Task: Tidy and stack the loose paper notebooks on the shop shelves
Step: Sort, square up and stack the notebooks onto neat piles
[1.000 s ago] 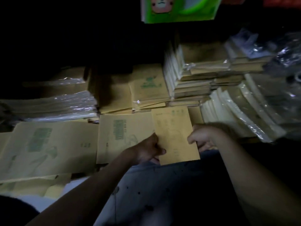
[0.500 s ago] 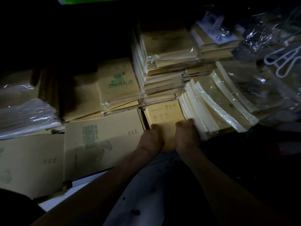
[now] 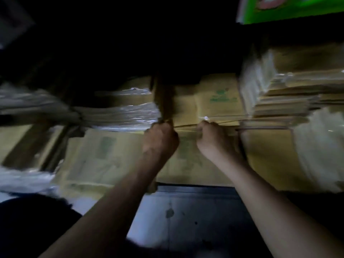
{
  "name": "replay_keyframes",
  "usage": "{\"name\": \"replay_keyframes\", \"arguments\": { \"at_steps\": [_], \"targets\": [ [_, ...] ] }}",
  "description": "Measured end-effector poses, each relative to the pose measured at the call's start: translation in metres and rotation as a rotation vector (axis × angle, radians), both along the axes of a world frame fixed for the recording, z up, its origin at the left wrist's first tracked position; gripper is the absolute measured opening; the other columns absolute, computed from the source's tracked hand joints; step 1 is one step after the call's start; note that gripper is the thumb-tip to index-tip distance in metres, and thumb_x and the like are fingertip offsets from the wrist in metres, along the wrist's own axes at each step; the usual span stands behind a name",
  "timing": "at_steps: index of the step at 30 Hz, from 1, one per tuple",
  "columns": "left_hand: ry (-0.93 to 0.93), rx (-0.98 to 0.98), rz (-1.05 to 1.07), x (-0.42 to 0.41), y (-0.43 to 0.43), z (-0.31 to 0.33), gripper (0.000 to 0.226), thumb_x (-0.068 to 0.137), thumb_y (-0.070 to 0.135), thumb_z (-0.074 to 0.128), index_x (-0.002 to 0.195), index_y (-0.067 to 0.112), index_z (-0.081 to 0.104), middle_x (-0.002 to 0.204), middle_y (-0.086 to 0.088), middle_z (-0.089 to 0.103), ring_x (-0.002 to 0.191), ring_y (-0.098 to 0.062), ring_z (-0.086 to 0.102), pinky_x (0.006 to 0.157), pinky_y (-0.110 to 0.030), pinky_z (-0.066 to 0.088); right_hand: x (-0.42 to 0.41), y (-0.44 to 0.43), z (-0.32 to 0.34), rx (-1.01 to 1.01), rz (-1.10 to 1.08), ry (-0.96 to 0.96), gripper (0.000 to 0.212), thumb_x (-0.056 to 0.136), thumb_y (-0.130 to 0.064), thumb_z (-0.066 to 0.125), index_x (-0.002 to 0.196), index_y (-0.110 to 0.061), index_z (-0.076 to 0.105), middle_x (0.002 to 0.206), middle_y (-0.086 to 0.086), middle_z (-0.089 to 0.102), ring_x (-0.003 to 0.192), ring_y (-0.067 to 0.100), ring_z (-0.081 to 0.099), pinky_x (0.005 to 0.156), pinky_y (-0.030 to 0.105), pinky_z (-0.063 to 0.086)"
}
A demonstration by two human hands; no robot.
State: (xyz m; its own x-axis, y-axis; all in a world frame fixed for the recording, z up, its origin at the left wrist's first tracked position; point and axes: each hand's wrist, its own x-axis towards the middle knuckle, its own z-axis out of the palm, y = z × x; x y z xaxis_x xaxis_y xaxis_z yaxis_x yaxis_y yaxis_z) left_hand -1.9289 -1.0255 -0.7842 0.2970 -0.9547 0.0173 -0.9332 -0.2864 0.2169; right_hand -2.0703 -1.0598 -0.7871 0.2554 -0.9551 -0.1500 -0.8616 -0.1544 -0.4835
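The dim shelf [image 3: 195, 188] ran under a dark recess and was covered with flat tan paper notebooks [image 3: 104, 155]. A clear-wrapped bundle of pale paper [image 3: 121, 116] sat at the left and a taller wrapped stack [image 3: 270, 90] at the right. Between them lay a low stack of green-printed tan notebooks [image 3: 219, 103]. The left hand [image 3: 160, 138] and right hand [image 3: 214, 140] curled at its front edge; blur hid any grip.

A stationery shop's stock shelf [image 3: 197, 188], dim and crammed. Brown-paper notebooks [image 3: 220, 104], all alike, lie in many stacks, with several bundles [image 3: 121, 113] in clear plastic wrap. A bright green pack [image 3: 290, 10] sits above them.
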Motion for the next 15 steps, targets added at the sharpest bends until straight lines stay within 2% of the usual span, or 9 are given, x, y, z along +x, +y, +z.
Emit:
{"name": "replay_keyframes", "arguments": {
  "at_steps": [3, 4, 6, 8, 10, 13, 15],
  "targets": [
    [0.031, 0.069, 0.345, 0.086, 0.039, 0.000, 0.035, 0.089, 0.023, 0.053, 0.121, 0.011, 0.056, 0.122, -0.022, 0.057, 0.116, -0.041, 0.053, 0.092, -0.044, 0.046, 0.061, 0.027, -0.018, 0.157, 0.156, -0.182, 0.021, 0.092, -0.017, 0.052, 0.109, -0.022, 0.063, 0.112, 0.003, 0.065, 0.104, 0.023, 0.060, 0.083, 0.026, 0.046],
    [0.054, 0.092, 0.454, 0.111, 0.057, -0.001, 0.037, 0.089, 0.026, 0.052, 0.122, 0.009, 0.054, 0.124, -0.024, 0.054, 0.118, -0.042, 0.050, 0.094, -0.045, 0.044, 0.080, 0.040, -0.024, 0.199, 0.222, -0.207, 0.022, 0.092, -0.021, 0.054, 0.113, -0.022, 0.061, 0.115, 0.003, 0.064, 0.107, 0.022, 0.059, 0.084, 0.026, 0.045],
    [0.106, 0.124, 0.578, 0.144, 0.084, -0.006, 0.041, 0.090, 0.030, 0.054, 0.122, 0.004, 0.052, 0.125, -0.028, 0.052, 0.118, -0.045, 0.049, 0.095, -0.045, 0.042, 0.101, 0.059, -0.032, 0.262, 0.338, -0.226, 0.039, 0.092, -0.030, 0.058, 0.130, -0.025, 0.050, 0.129, 0.004, 0.054, 0.118, 0.023, 0.052, 0.095, 0.034, 0.045],
    [0.148, 0.147, 0.652, 0.173, 0.113, -0.010, 0.045, 0.089, 0.034, 0.056, 0.120, 0.001, 0.055, 0.122, -0.029, 0.057, 0.114, -0.045, 0.053, 0.094, -0.045, 0.045, 0.122, 0.077, -0.036, 0.262, 0.505, -0.176, 0.061, 0.088, -0.037, 0.062, 0.142, -0.028, 0.034, 0.142, 0.004, 0.039, 0.132, 0.025, 0.038, 0.105, 0.041, 0.038],
    [0.205, 0.152, 0.677, 0.190, 0.130, -0.009, 0.051, 0.084, 0.042, 0.056, 0.114, 0.001, 0.061, 0.113, -0.026, 0.063, 0.105, -0.043, 0.058, 0.089, -0.046, 0.051, 0.137, 0.090, -0.040, 0.224, 0.641, -0.140, 0.076, 0.085, -0.039, 0.067, 0.147, -0.028, 0.025, 0.149, 0.005, 0.029, 0.138, 0.026, 0.029, 0.110, 0.041, 0.032],
    [0.349, 0.064, 0.664, 0.201, 0.139, -0.009, 0.032, 0.089, 0.030, 0.061, 0.101, 0.001, 0.068, 0.099, -0.018, 0.067, 0.090, -0.034, 0.065, 0.076, -0.042, 0.057, 0.153, 0.103, -0.045, 0.251, 0.703, -0.103, 0.083, 0.085, -0.036, 0.069, 0.150, -0.027, 0.019, 0.155, 0.010, 0.015, 0.140, 0.033, 0.026, 0.111, 0.039, 0.030],
    [0.379, 0.000, 0.669, 0.206, 0.138, -0.012, 0.023, 0.090, 0.025, 0.063, 0.099, 0.005, 0.068, 0.100, -0.016, 0.066, 0.085, -0.030, 0.066, 0.074, -0.044, 0.059, 0.158, 0.106, -0.048, 0.172, 0.697, -0.004, 0.079, 0.085, -0.037, 0.069, 0.147, -0.027, 0.022, 0.153, 0.014, 0.015, 0.135, 0.039, 0.033, 0.107, 0.044, 0.035]
  ]
}}
